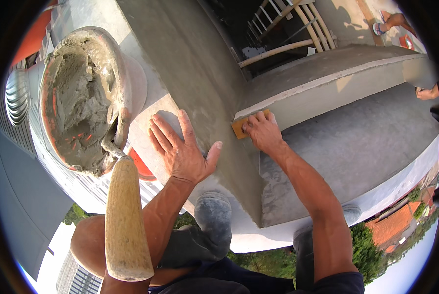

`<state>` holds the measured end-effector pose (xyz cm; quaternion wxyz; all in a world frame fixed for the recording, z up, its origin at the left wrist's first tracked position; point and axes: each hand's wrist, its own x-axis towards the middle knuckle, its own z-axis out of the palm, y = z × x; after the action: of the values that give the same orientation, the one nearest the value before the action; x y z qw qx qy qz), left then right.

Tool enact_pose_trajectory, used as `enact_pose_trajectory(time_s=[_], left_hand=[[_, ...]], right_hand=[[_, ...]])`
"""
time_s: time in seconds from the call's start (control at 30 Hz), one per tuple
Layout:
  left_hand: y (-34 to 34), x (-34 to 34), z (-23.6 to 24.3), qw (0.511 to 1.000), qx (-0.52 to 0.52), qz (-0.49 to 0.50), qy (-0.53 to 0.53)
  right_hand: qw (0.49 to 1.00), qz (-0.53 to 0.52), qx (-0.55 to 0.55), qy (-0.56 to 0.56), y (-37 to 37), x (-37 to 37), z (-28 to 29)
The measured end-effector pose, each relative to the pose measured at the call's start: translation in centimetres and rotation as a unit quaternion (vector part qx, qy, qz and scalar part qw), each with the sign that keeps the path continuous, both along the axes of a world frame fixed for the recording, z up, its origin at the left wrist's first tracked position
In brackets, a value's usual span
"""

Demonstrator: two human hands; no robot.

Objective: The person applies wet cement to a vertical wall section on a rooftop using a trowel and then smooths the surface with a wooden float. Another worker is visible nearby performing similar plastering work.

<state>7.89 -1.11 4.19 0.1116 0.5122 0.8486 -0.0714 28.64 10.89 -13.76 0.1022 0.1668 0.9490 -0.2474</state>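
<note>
One small rectangular orange-yellow block (240,128), sponge or wood hard to tell, at the left end of one pale upright ledge face (327,95), in the corner beside one long grey plastered band (200,73). Held from above by one right grip (262,131), fingers bent and closed around its upper edge. Left of it, one left grip (186,159), holding nothing: palm down, four fingers and one thumb spread wide, over the border between the plastered band and a paler strip.

Farther left, one round bucket (135,81) with one mass of wet grey mortar (77,98) inside; in that, the metal end of one trowel, with one wooden handle (126,220) jutting toward the camera. Beyond the ledge, several bamboo poles (278,53), too overlapped to count surely. At upper right, one sandalled foot (380,28); lower, one other person's hand (427,93). At far left, one silver turbine vent (17,97).
</note>
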Motion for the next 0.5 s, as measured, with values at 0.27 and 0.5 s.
enact_pose_trajectory(time_s=[0.27, 0.5], left_hand=[[-0.1, -0.1, -0.2, 1.000, 0.007, -0.024, 0.017], [-0.1, -0.2, -0.2, 1.000, 0.007, -0.023, 0.007]], right_hand=[[1.000, 0.015, 0.015, -0.009, -1.0, 0.6, -1.3], [0.999, 0.014, -0.007, -0.047, -4.1, 4.8, -2.7]])
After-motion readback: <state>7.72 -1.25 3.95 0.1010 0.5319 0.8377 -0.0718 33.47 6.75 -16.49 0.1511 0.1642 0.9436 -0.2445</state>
